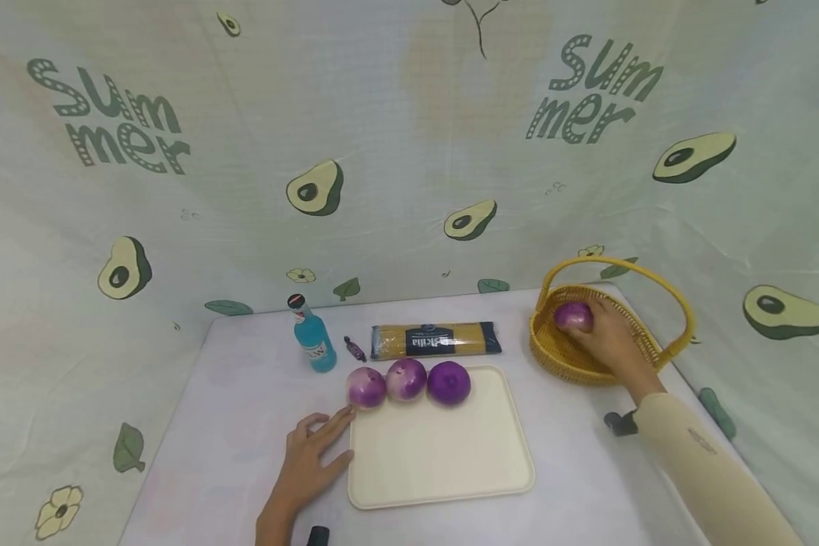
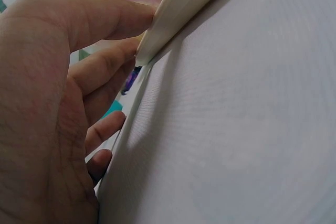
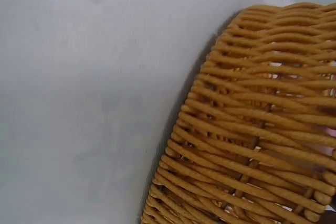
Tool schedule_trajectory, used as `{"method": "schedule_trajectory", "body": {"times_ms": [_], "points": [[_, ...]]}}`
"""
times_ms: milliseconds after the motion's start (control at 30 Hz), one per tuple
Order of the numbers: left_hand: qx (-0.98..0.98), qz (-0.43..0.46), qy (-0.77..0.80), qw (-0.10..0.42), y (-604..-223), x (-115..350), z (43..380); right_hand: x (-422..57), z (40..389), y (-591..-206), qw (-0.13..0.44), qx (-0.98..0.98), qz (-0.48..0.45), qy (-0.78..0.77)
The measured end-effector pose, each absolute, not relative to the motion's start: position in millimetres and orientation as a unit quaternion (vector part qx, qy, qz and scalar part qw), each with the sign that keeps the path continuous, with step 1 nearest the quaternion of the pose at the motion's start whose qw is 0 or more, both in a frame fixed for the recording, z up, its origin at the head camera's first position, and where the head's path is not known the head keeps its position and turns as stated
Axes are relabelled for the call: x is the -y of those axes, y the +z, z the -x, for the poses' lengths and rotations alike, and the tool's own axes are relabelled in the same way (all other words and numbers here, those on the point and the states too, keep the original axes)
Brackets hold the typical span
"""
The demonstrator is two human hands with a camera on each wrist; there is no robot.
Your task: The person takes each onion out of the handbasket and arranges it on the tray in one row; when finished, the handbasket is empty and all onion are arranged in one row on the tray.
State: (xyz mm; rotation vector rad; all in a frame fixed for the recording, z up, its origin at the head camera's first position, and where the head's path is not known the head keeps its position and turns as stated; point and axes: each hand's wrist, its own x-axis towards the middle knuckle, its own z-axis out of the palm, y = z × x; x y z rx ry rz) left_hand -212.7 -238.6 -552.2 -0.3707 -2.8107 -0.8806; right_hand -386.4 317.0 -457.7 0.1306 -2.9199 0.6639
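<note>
My right hand reaches into the yellow wicker basket and grips a purple onion inside it. In the right wrist view the woven side of the basket hides most of the hand and the onion. At the left edge of a cream tray, my left hand rests with its fingers extended and its fingertips at the rim. The left wrist view has its thumb against the tray's edge. Three onions, a left one, a middle one and a right one, sit in a row along the tray's far side.
Behind the tray lies a packet of pasta. A small purple wrapped candy is left of it, beside an upright blue bottle. The basket's tall handle arches over its opening. A printed cloth hangs behind the table.
</note>
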Motion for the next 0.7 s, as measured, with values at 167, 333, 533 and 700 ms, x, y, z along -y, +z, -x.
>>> {"method": "schedule_trajectory", "body": {"times_ms": [167,333,533,700], "points": [[0.943,0.128,-0.295,0.083,-553,240,213,-315,379,-457,0.091,0.967,-0.046,0.232],[0.945,0.132,-0.286,0.090,-552,240,213,-312,370,-454,0.108,0.964,-0.059,0.234],[0.947,0.125,-0.282,0.086,-552,239,215,-308,363,-451,0.132,0.960,-0.074,0.234],[0.948,0.124,-0.280,0.083,-551,240,214,-303,355,-448,0.135,0.957,-0.075,0.247]]}}
